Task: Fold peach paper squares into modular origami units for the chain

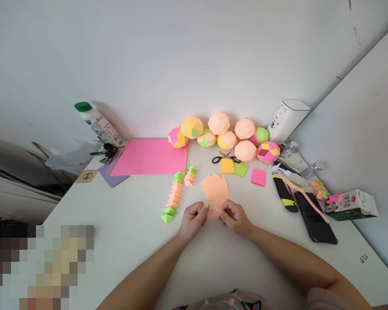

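White surface (pixel 132 224), pushed against a bare wall (pixel 181 51), is carrying a spread of coloured paper. At its near middle, the left hand (pixel 194 217) and the right hand (pixel 234 215) are both pinching a small peach paper piece (pixel 214 211), fingertips closed on its opposite ends, just in front of a loose pile of peach squares (pixel 215 189). A clean crease seems to be calling for squarely matched edges and firm pressure along the fold, with the piece held low over the surface. A row of folded units (pixel 177 194) in green and peach is lying just beside the left hand, near enough to be knocked. Farther back, scissors (pixel 225 158), sticky-note pads (pixel 258 177), a pink sheet (pixel 150 157) and paper balls (pixel 218 124) are sitting toward the wall. A phone (pixel 315 215) is lying well apart on the right.
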Demonstrator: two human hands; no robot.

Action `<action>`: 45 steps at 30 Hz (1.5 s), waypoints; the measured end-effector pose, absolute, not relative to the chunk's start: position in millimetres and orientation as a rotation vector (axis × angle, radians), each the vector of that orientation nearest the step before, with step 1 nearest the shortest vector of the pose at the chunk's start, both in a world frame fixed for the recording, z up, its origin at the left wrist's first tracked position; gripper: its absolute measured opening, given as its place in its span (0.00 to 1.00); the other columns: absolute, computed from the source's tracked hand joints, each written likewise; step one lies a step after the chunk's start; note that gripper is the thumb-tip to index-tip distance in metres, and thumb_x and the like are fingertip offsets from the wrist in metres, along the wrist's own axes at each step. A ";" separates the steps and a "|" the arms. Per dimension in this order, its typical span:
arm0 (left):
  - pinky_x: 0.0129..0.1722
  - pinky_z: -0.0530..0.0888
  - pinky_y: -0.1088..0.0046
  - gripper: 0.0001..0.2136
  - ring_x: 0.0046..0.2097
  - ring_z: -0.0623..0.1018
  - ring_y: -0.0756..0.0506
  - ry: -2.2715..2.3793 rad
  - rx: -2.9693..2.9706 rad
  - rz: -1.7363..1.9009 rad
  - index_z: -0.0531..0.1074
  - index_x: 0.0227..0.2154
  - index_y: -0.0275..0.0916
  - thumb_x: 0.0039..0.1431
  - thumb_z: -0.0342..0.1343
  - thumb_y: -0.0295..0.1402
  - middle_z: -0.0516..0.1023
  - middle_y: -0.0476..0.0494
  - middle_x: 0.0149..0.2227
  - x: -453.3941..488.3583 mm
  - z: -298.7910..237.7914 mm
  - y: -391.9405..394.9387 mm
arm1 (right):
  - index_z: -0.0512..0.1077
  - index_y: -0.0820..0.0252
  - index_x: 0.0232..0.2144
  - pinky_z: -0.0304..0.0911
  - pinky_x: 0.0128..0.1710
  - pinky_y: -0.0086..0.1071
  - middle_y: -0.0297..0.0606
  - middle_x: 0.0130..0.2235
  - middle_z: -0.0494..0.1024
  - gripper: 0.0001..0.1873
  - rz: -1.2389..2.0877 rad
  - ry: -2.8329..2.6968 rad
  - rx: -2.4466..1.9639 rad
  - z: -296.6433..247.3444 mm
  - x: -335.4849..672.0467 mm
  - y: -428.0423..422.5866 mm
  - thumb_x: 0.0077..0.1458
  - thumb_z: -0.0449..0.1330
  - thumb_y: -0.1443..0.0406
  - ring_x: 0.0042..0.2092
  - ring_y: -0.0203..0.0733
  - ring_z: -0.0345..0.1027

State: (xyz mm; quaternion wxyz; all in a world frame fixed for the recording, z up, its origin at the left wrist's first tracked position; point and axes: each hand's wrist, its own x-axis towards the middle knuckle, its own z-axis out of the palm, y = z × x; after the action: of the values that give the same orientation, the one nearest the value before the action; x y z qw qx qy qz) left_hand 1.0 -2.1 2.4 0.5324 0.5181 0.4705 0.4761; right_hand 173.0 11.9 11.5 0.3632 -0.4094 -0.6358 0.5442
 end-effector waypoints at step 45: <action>0.24 0.63 0.77 0.16 0.22 0.65 0.53 1.031 1.015 1.003 0.61 0.24 0.37 0.57 0.49 0.46 0.67 0.52 0.21 3.9 5.6 -1.6 | 0.70 0.58 0.37 0.69 0.26 0.29 0.42 0.37 0.71 0.08 0.939 -1.819 -0.861 4.8 171.0 13.3 0.53 0.59 0.64 0.32 0.37 0.67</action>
State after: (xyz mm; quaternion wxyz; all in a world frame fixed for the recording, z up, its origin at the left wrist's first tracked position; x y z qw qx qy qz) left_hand 3.9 -1.6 5.6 0.6370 0.4446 0.4513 0.4391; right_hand 171.0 13.3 4.8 0.4444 -0.3472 -0.7338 0.3789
